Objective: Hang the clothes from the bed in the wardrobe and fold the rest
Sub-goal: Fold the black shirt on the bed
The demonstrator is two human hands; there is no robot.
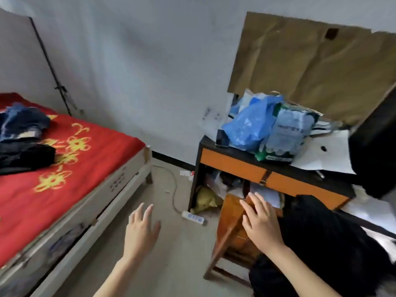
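Note:
A pile of dark blue and black clothes (pixel 23 138) lies at the far left on the bed (pixel 90 168), which has a red cover with yellow patterns. A black garment (pixel 325 239) is draped over the wooden chair (pixel 233 228) at the lower right. My left hand (pixel 141 230) hovers over the floor between bed and chair, fingers spread and holding nothing. My right hand (pixel 260 221) is stretched out flat above the chair, just left of the black garment, also holding nothing. No wardrobe is in view.
A black-and-orange desk (pixel 267 170) stands against the wall, with a blue plastic bag (pixel 250 125), packets and papers on top. Clutter and a yellow bag (pixel 205 200) sit under it. A white power strip (pixel 192 217) and its cable lie on the floor.

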